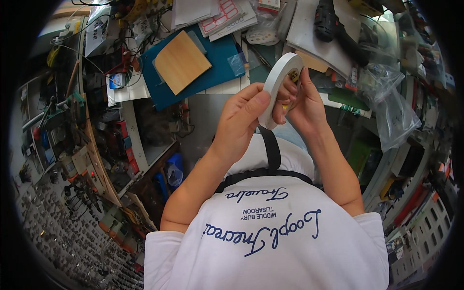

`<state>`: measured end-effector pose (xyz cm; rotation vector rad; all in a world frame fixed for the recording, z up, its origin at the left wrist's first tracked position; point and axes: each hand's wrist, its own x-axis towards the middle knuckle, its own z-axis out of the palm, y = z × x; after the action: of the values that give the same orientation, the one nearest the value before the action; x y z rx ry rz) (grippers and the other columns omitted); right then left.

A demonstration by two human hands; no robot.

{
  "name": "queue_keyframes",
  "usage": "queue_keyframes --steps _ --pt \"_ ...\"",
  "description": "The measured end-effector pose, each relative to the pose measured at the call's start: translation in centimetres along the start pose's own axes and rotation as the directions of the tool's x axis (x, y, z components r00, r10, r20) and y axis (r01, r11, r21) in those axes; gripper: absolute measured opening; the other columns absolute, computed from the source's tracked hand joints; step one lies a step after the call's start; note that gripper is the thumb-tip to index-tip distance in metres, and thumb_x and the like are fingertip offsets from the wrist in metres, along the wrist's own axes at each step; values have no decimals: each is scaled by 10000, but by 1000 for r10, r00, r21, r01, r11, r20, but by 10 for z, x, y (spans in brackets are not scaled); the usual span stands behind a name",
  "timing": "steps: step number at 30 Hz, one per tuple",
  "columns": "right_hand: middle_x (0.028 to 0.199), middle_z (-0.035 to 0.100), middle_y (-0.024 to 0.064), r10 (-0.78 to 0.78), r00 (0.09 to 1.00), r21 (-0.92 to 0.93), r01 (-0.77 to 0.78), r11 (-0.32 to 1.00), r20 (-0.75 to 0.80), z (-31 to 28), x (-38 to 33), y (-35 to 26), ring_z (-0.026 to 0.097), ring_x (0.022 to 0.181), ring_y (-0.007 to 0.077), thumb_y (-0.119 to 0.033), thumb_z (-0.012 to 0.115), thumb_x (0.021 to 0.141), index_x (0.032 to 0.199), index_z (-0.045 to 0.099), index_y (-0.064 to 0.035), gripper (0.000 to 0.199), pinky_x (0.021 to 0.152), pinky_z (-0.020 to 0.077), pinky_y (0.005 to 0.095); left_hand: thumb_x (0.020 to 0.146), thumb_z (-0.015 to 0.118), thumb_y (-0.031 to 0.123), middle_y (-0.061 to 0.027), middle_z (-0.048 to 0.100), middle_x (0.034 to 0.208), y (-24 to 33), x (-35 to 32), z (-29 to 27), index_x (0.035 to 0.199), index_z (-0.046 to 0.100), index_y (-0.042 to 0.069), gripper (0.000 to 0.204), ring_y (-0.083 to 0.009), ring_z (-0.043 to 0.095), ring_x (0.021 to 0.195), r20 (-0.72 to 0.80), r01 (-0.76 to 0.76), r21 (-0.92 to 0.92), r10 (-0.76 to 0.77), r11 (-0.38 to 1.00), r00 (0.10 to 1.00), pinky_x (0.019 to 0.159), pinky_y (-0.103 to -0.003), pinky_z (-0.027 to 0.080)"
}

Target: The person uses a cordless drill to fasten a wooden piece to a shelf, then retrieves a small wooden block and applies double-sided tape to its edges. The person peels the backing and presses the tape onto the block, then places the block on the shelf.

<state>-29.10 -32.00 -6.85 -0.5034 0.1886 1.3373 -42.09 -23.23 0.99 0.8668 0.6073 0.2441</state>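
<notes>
A roll of white tape [274, 87] is held up on edge in front of my chest, near the front of the cluttered worktop. My left hand [245, 115] grips its near left side, thumb lying along the outer face. Around the right side is my right hand [308, 104], its thumb raised by the upper rim and its other fingers curled at the roll's open middle. Part of a printed yellow label shows inside the ring. To the left, a square wood-grain board [181, 63] rests on a dark teal folder [223, 64].
A black cordless drill [333, 29] lies on white sheets at the back right. Clear plastic bags [394, 108] hang over the right edge. Papers [227, 19] and a white power strip [262, 35] fill the back. Many keys [72, 241] cover the wall at lower left.
</notes>
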Motion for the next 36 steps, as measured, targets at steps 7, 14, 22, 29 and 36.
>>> queue_keyframes --steps 7,14,22,29,36 --pt "681 414 8 -147 989 -153 144 978 -8 -2 -1 -5 370 617 102 -347 457 944 961 525 -49 306 582 360 263 824 404 269 -97 574 809 -4 1 -4 1068 522 -54 421 -166 546 822 10 -1 -70 1 998 1000 873 -316 377" --pt "679 422 13 -204 979 -262 193 945 -14 2 -4 -18 382 604 105 -339 476 937 922 532 -47 298 580 364 267 791 391 219 -94 550 828 -7 5 -2 1036 520 -56 391 -162 528 832 42 0 -98 4 995 999 850 -308 386" --pt "679 413 15 -188 981 -251 173 952 -37 -1 -3 -22 370 601 103 -332 484 934 889 512 -44 293 570 354 253 778 361 173 -83 555 826 -11 8 -5 1025 521 -52 371 -150 525 829 27 21 -21 -20 1000 999 811 -278 394" --pt "682 408 8 -167 985 -233 153 960 -40 -2 -4 -22 367 601 92 -336 484 933 894 509 -49 291 560 352 247 782 372 203 -93 579 836 -2 7 -1 1083 512 -55 420 -204 567 894 35 54 -45 -52 998 998 926 -347 376" --pt "684 410 11 -154 986 -237 136 962 -59 0 -5 -20 366 602 93 -331 481 937 899 512 -50 285 562 350 246 832 420 275 -95 601 895 -2 3 -5 1123 506 -64 455 -198 568 954 42 80 13 -81 997 996 927 -335 383"
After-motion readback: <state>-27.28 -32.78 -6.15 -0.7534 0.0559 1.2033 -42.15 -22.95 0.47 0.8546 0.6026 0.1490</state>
